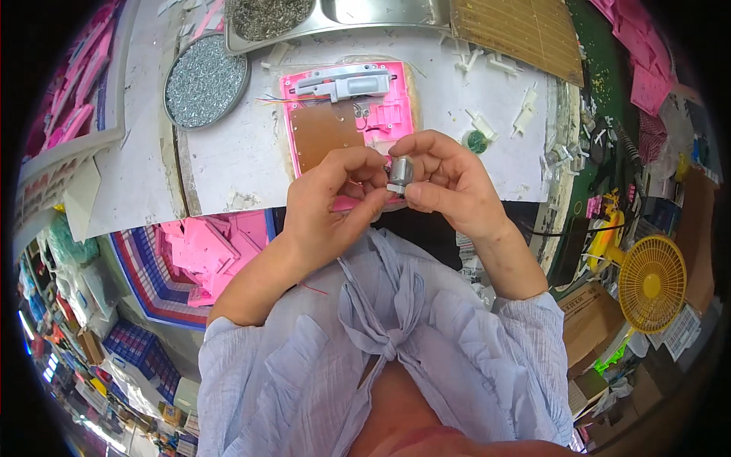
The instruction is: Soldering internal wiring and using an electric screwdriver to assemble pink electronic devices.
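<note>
And here's the small silver motor (402,170), pinched between the right hand's (461,183) thumb and forefinger, the left hand's (327,186) curled fingertips right at its left side, their hold impossible to tell, all before the pink plastic housing (403,91) on the white tabletop (228,164).

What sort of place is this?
Likely a small-parts assembly workshop: a round dish of small metal pieces, a basket heaped with pink plastic parts, and an open pink housing on the workbench.
</note>
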### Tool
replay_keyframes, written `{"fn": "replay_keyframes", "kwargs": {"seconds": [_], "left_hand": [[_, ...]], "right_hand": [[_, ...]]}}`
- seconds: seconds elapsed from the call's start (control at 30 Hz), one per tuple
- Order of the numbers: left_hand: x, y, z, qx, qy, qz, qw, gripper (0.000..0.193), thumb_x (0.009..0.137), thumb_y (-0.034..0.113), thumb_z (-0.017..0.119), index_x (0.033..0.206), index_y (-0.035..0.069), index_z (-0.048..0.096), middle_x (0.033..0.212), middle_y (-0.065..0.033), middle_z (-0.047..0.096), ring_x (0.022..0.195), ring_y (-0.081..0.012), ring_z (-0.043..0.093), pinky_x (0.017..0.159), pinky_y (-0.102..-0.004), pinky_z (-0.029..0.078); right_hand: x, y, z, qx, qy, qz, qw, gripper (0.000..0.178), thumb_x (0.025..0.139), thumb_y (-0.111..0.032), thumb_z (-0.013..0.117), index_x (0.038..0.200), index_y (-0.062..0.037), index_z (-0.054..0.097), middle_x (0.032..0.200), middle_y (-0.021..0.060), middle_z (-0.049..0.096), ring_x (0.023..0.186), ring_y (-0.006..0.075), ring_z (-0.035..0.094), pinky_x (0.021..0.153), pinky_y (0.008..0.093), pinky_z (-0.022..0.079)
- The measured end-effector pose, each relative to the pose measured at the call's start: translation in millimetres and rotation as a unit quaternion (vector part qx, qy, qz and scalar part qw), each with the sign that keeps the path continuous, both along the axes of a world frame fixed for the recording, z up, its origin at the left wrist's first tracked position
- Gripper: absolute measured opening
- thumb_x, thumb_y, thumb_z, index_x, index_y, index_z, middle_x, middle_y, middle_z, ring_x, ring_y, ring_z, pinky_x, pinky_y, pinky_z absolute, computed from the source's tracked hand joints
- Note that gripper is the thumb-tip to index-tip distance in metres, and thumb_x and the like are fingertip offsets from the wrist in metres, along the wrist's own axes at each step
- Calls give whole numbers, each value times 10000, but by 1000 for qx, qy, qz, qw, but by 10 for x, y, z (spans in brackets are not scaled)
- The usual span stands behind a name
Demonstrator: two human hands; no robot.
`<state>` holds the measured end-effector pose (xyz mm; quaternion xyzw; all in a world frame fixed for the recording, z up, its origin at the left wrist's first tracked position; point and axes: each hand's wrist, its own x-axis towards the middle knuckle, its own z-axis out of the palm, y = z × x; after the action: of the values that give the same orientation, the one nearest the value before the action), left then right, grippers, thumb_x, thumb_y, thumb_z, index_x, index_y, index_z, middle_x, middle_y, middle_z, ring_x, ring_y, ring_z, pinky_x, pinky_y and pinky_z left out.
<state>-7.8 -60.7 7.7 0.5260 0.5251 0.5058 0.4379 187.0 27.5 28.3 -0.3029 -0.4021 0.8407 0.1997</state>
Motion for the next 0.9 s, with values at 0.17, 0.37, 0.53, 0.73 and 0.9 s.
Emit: {"fn": "replay_keyframes", "kwargs": {"seconds": [0.17, 0.37, 0.53, 0.73, 0.9], "left_hand": [[3, -8, 20, -5, -31, 2, 999, 365, 865, -32, 761, 1188, 7, 595, 978, -93, 714, 896, -141, 720, 759, -271, 601], [-54, 57, 4, 148, 145, 26, 978, 317, 791, -47, 786, 1070, 21, 650, 911, -121, 706, 824, -244, 724, 674, -331, 580], [-107, 101, -8, 245, 234, 28, 941, 306, 744, -54, 784, 1010, 35, 662, 890, -133, 702, 791, -314, 706, 649, -361, 553], [-176, 89, 58, 128, 116, -20, 985, 242, 776, -50, 767, 976, 27, 654, 939, -132, 704, 861, -304, 706, 704, -357, 556], [-215, 132, 103, 115, 120, -73, 983, 235, 779, -65, 744, 976, 18, 647, 1050, -149, 673, 946, -310, 672, 797, -391, 541]], "right_hand": [[36, 1, -49, 155, -77, 22, 985, 451, 896, -5, 730, 1318, -11, 571, 862, -9, 631, 727, 44, 559, 680, 203, 464], [-4, 21, -10, 457, -159, -17, 875, 431, 856, -10, 759, 1259, -9, 609, 825, 17, 660, 704, 50, 588, 626, 218, 456], [-74, 147, 263, 288, -187, 63, 937, 351, 798, -9, 809, 1124, -18, 678, 794, 49, 703, 668, 120, 647, 624, 263, 506], [-35, 184, 109, 621, -44, 8, 783, 326, 755, -33, 830, 1042, -62, 677, 847, 59, 704, 673, 203, 681, 592, 306, 542], [21, 190, 69, 677, -56, 32, 733, 334, 709, -46, 832, 1006, -74, 681, 912, 79, 700, 754, 254, 691, 639, 349, 569]]}}
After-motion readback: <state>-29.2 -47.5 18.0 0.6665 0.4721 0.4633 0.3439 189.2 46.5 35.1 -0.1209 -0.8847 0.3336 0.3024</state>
